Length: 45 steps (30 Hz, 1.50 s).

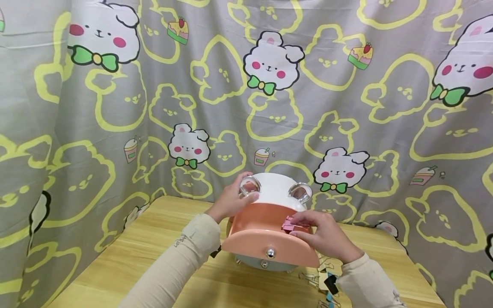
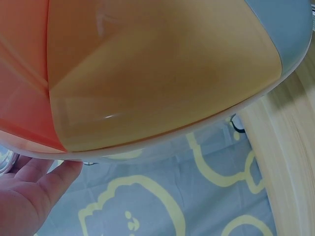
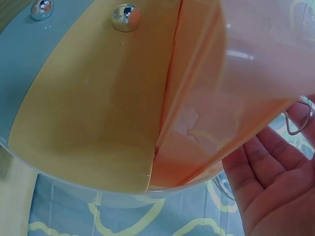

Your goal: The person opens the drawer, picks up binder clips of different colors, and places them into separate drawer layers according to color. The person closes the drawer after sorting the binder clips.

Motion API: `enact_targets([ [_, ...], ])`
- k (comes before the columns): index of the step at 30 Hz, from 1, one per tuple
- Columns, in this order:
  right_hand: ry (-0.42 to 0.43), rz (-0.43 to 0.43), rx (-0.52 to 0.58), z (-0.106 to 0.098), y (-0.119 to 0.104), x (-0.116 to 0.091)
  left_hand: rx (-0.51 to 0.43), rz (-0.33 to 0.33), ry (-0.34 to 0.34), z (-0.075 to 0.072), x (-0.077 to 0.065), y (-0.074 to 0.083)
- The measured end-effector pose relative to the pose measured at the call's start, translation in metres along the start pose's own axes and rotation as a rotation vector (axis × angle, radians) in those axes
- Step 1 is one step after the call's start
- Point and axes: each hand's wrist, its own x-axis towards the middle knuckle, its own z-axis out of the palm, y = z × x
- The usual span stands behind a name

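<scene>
A small rounded drawer box (image 1: 275, 188) with a white top and two silver ear-like rings stands on the table. Its upper orange drawer (image 1: 254, 218) is pulled out, with a peach front and a silver knob. My left hand (image 1: 231, 199) grips the box's upper left side, thumb on the white top beside the left ring. Over the right part of the open drawer, my right hand (image 1: 323, 231) pinches a pink binder clip (image 1: 288, 225). In the right wrist view a wire loop (image 3: 298, 118) shows by the fingers. The drawer's floor is mostly hidden.
Several binder clips (image 1: 330, 284), black, blue and silver, lie on the wooden table (image 1: 161, 222) right of the box, near my right sleeve. A lower blue-grey drawer (image 1: 263, 262) sits beneath the orange one. A printed curtain (image 1: 215, 107) hangs behind and at both sides.
</scene>
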Motion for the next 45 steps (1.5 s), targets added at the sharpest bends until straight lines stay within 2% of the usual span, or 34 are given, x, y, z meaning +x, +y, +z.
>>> enact_targets([
  [5,0.001,-0.017,-0.015,0.0,0.0013,-0.0007,0.001,-0.009,0.001,0.0007,0.0002,-0.0005],
  [14,0.011,0.007,-0.021,0.0027,0.003,-0.0007,0.001,-0.006,0.003,0.0008,0.0002,-0.0004],
  [21,0.014,0.004,-0.026,0.0025,0.003,-0.0007,0.008,0.015,0.003,0.0001,-0.0004,0.0005],
  [32,-0.013,0.022,-0.023,0.0024,0.0038,-0.0005,0.01,0.018,0.005,0.0002,0.0004,-0.0003],
  [45,-0.006,-0.026,-0.04,0.0043,0.007,0.001,0.024,0.039,0.014,-0.0004,-0.0005,0.0004],
])
